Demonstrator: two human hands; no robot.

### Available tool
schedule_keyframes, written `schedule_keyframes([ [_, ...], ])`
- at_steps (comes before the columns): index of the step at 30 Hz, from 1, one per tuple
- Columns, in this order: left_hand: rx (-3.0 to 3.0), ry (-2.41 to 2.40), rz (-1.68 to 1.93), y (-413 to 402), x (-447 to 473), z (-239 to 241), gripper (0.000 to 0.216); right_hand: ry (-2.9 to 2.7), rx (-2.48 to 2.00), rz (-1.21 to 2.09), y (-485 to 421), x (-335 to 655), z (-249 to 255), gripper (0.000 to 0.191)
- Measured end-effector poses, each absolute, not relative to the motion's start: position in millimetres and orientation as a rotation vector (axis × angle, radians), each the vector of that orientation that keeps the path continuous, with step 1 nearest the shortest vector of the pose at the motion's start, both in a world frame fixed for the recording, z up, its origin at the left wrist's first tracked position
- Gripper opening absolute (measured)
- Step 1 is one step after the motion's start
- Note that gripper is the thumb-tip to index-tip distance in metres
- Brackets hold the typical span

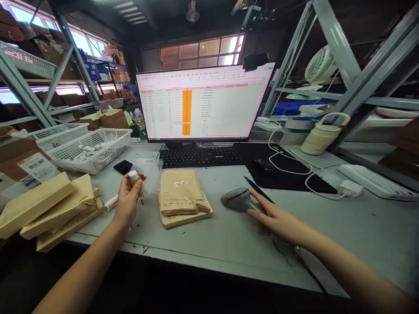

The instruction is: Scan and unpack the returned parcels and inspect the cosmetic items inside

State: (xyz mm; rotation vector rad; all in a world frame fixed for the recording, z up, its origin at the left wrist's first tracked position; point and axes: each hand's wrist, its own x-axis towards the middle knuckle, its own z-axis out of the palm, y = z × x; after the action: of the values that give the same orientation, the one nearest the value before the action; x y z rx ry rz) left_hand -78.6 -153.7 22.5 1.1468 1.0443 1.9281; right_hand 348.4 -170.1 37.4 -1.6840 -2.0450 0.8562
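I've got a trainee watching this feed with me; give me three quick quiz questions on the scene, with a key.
1. Which hand holds the white-capped bottle?
2. True or false: the middle stack of tan packages lies between the bottle and the grey scanner.
3. What colour is the strongly highlighted column on the monitor?
A blue
B orange
C green

Key:
1. The left hand.
2. True.
3. B.
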Motion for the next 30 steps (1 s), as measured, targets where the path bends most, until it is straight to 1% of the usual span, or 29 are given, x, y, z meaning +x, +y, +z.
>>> schedule_keyframes([
  [2,1.143,1.083,1.884,-147,-80,15,0.045,-2.106,-1.658,0.743,-148,364,35,0.082],
  [3,1.139,1.093,1.868,-144,-80,12,0.045,-2.138,-1.654,0.629,-133,373,35,0.079],
  [7,1.144,1.097,1.835,-141,-79,5,0.049,-2.076,-1.797,-0.100,-60,408,36,0.068],
  [9,1.186,1.151,1.787,-143,-79,4,0.051,-1.946,-1.906,-0.318,-27,419,32,0.060],
  [14,1.343,1.377,1.567,-149,-78,-1,0.057,-1.780,-2.017,-0.354,11,426,12,0.052],
  [20,1.349,1.463,1.489,-150,-73,1,0.069,-1.776,-2.044,-0.386,16,426,-4,0.048],
  [22,1.335,1.495,1.481,-151,-73,2,0.070,-1.758,-2.068,-0.387,17,427,-5,0.048],
  [24,1.314,1.487,1.543,-152,-77,2,0.066,-1.741,-2.090,-0.383,17,428,-5,0.047],
  [28,1.152,1.358,1.904,-150,-90,2,0.053,-1.732,-2.097,-0.380,17,427,-4,0.047],
  [30,1.026,1.268,2.021,-151,-95,6,0.045,-1.724,-2.099,-0.379,16,426,-4,0.047],
])
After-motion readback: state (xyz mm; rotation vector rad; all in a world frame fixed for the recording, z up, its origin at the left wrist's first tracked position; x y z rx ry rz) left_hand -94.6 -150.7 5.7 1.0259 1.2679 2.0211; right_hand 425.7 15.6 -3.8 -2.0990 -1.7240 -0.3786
